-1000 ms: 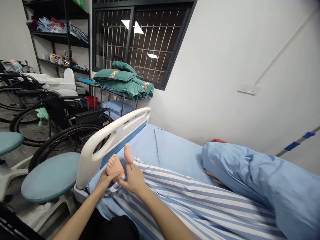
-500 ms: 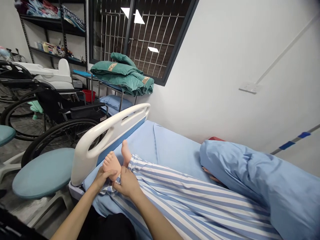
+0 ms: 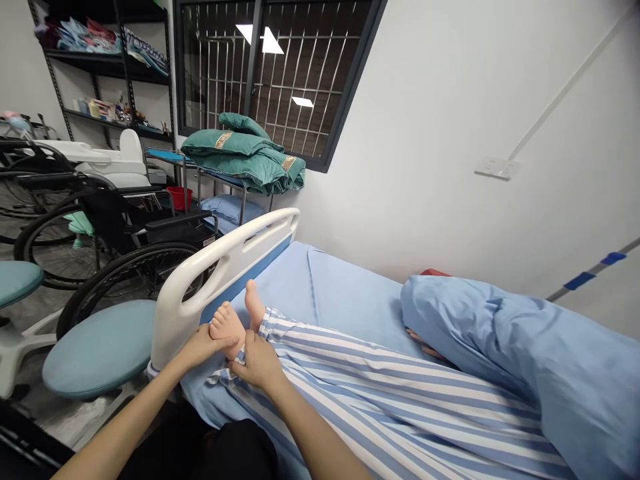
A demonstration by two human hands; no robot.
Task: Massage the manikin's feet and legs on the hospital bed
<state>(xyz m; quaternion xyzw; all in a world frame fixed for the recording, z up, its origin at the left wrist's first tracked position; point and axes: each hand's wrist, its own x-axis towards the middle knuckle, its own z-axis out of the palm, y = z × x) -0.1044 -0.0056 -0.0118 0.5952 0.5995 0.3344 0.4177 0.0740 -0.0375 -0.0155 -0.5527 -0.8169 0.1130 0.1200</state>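
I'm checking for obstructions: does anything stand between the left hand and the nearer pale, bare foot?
Nothing visible does: the bare left hand touches the nearer pale, bare foot directly. Contact behind the foot is hidden.

Over the head feed I could read no word, number, brand or sign. A small pale label (image 3: 209, 241) stood on the side of the nearest black wheelchair (image 3: 175, 230), but whatever it bore was too small for me to make out. I saw two gold patches (image 3: 223, 139) on the folded green bedding (image 3: 255, 163), each with a dark figured pattern that I could not resolve into letters. On the dark shelving unit (image 3: 100, 63), the bottles and boxes (image 3: 94, 109) sat too far off for me to tell any print. The wall socket plate (image 3: 495, 168) gave me nothing legible either.
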